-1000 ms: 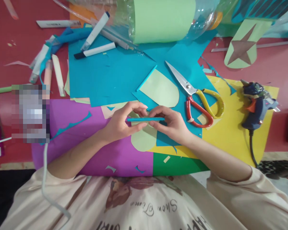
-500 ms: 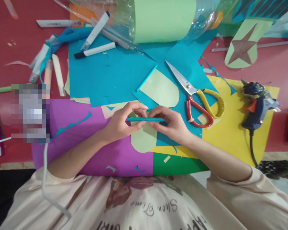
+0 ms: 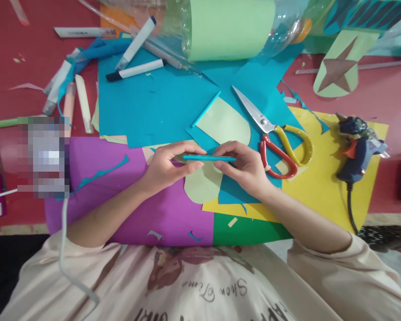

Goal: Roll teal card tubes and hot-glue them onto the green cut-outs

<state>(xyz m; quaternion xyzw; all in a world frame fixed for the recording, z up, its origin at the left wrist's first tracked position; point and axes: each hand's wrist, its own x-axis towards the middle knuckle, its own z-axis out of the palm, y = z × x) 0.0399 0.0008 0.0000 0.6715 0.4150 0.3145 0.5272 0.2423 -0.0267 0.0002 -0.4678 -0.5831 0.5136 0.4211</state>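
Note:
Between my two hands is a thin blue paper strip (image 3: 209,158), held level by its ends. My left hand (image 3: 170,165) pinches the left part between thumb and fingers, and my right hand (image 3: 242,165) pinches the right part the same way. A light green paper piece (image 3: 203,187) with a rounded end shows just below the strip; whether it is joined to it I cannot tell. Beyond my hands lies a similar green piece (image 3: 225,122) with a blue strip (image 3: 205,109) along one edge. Scissors (image 3: 269,127) with red and yellow handles lie to the right.
A glue gun (image 3: 357,151) rests on yellow paper (image 3: 324,187) at right. Several markers (image 3: 140,70) lie at upper left. A plastic bottle (image 3: 280,33) wrapped in green paper lies at the back. Blue (image 3: 133,107) and purple (image 3: 120,191) sheets cover the table.
Both hands and the strip have risen slightly away from my body and a little to the right. The green piece below has moved up with them.

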